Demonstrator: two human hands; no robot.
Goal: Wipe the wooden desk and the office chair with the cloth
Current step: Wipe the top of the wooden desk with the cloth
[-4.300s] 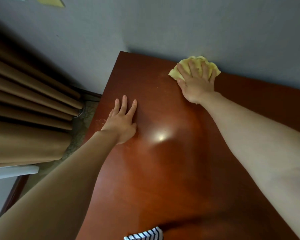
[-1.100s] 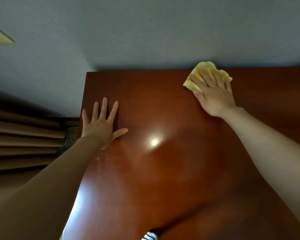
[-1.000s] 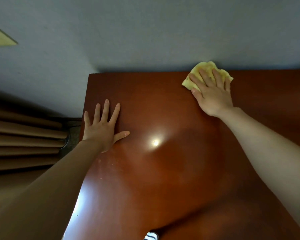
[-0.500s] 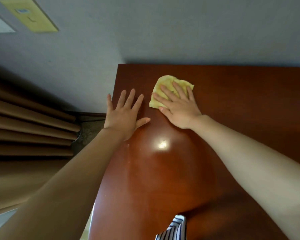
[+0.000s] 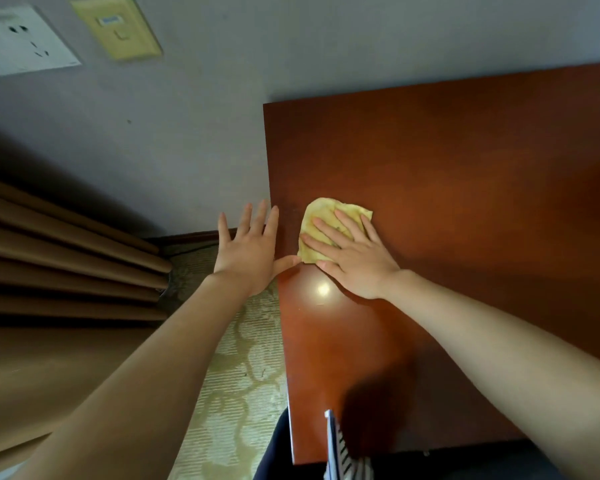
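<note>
The reddish-brown wooden desk (image 5: 465, 188) fills the right half of the view, its left edge running down the middle. A crumpled yellow cloth (image 5: 321, 220) lies close to that left edge. My right hand (image 5: 352, 256) presses flat on the cloth with straight, spread fingers. My left hand (image 5: 248, 249) is spread open at the desk's left edge, mostly over the floor, its thumb reaching onto the desktop just short of the cloth. The office chair is out of view.
A grey wall (image 5: 326, 43) stands behind the desk, carrying a white socket plate (image 5: 21, 43) and a yellowish switch plate (image 5: 116, 27). Brown curtains (image 5: 49, 258) hang at the left. Patterned carpet (image 5: 236, 375) lies between curtain and desk.
My right hand has slid the cloth from the desk's back edge leftward and toward me, up to the left edge. My left hand has shifted off the desktop to the edge.
</note>
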